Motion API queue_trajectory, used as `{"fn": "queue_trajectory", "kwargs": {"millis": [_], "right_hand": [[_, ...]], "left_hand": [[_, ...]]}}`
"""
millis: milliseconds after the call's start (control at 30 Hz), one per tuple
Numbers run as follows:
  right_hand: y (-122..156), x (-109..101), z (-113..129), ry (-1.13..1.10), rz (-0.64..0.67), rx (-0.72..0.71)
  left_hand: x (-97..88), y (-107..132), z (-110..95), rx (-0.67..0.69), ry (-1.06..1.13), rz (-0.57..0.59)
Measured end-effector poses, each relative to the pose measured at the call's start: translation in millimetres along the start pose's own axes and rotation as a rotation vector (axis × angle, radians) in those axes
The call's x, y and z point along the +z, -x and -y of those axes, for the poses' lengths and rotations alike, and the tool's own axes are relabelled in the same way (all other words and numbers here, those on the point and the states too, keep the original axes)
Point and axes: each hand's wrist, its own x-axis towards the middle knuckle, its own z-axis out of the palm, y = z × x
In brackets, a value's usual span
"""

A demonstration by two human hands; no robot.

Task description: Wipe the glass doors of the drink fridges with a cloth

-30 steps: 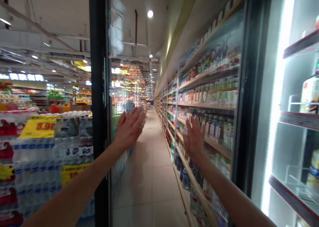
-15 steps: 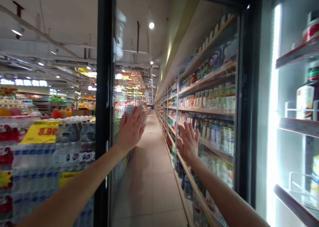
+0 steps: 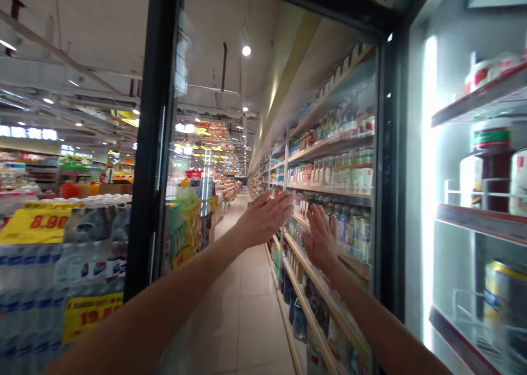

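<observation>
My left hand [image 3: 265,217] and my right hand [image 3: 321,238] are both raised flat, fingers stretched out, palms against the glass of an open cooler door [image 3: 263,144] with a black frame [image 3: 150,144]. Neither hand holds anything. The door stands swung out from the lit cooler [image 3: 473,199] on the right, and through its glass I see the aisle and drink shelves [image 3: 329,177].
Inside the cooler, bottles and cans [image 3: 494,166] stand on wire shelves at the right. Stacked packs of bottled water [image 3: 82,243] with yellow price signs [image 3: 37,221] fill the left. A tiled aisle [image 3: 242,287] runs ahead between them.
My left hand has slid to the right across the glass, closer to my right hand. The door frame has shifted left in view and the cooler interior shows wider.
</observation>
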Motion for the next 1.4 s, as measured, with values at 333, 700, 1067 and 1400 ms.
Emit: {"fn": "queue_trajectory", "kwargs": {"millis": [333,700,1067,1400], "right_hand": [[1.6,-2.6,-0.8,0.02,-0.02,-0.005],[1.0,-5.9,-0.2,-0.064,-0.036,0.011],[-77.6,-8.7,98.0,-0.268,-0.008,0.148],[-43.1,-20.5,-57.3,0.1,-0.279,0.17]], "left_hand": [[-2.1,-33.6,6.6,0.046,0.013,0.039],[1.0,-11.9,-23.9,-0.001,0.021,0.025],[-24.8,49.9,-23.7,-0.485,-0.016,0.052],[-40.3,74.9,-33.8,-0.533,-0.039,0.036]]}}
